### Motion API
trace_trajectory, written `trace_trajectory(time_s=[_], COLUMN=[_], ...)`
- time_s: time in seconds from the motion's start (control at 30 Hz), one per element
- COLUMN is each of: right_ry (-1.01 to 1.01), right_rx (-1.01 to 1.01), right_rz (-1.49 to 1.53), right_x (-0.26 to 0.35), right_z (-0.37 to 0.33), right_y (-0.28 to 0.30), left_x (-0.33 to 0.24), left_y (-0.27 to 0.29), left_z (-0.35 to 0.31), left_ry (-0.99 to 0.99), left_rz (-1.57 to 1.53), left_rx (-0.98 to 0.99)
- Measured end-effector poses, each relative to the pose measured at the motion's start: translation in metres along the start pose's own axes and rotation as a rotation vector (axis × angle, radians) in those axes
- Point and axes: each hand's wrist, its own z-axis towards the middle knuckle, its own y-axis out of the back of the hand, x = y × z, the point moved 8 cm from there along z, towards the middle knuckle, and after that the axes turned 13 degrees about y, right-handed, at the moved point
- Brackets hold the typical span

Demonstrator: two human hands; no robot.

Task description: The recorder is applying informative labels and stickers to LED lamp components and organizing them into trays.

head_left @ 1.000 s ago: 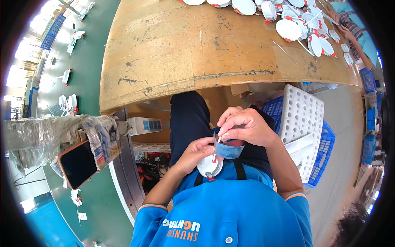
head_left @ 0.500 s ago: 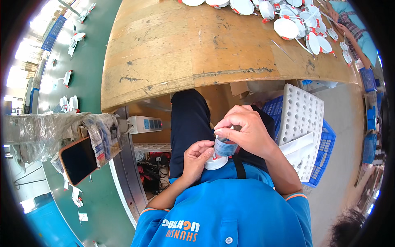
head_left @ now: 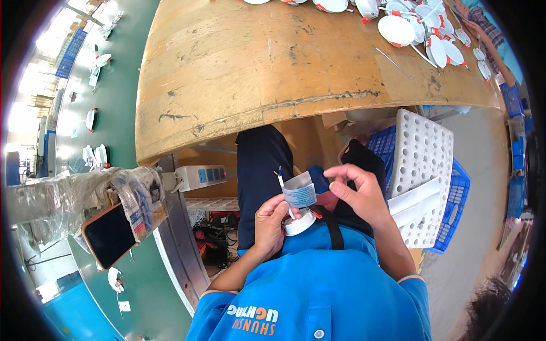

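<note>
Currently, fingers of the left hand [head_left: 269, 225] pinch the white cable [head_left: 281, 184] near the lower edge of a curled, printed label [head_left: 301, 194]. Cable stands roughly upright above the grip; bare wire tips at its top. Right hand [head_left: 364, 196]: fingers spread, thumb apart from the index, nothing seen in them; hand near the label, not touching it.

Round white lamp [head_left: 300, 226] sits just below the label, beside the left fingers, over the lap and close to the front of the blue shirt [head_left: 273, 278]. Exact contact there: cannot tell.

Further out: white perforated board [head_left: 421, 153] leans at a blue crate [head_left: 456, 196], right of the lap. White power strip [head_left: 202, 176] left of the knees; phone [head_left: 111, 234] propped farther left. Wooden counter [head_left: 256, 68] ahead carries a heap of similar lamps [head_left: 397, 30] at far right, plus a thin bent rod [head_left: 393, 62] near them. Another person's arm [head_left: 493, 50] shows beyond the heap.
</note>
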Motion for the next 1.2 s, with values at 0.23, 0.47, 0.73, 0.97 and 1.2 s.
trace_trajectory(time_s=[0.23, 0.47, 0.73, 0.97, 1.2], right_ry=[-0.088, -0.06, -0.051, -0.066, -0.009], right_rx=[-0.025, -0.003, 0.004, -0.013, -0.015], right_rz=[0.049, 0.11, 0.143, 0.142, -0.014], right_x=[-0.033, -0.022, -0.024, -0.025, -0.033], right_z=[-0.011, -0.006, -0.005, -0.007, -0.004], right_y=[-0.009, -0.017, -0.023, -0.024, -0.018], left_x=[-0.001, -0.002, -0.001, 0.0, -0.002], left_y=[-0.001, -0.002, 0.0, 0.002, 0.001], left_z=[0.005, 0.005, 0.004, 0.004, 0.003], left_ry=[0.004, -0.032, -0.025, -0.03, -0.038], left_rz=[0.036, 0.037, 0.041, 0.016, 0.053], left_rx=[-0.021, 0.007, 0.003, -0.013, -0.01])
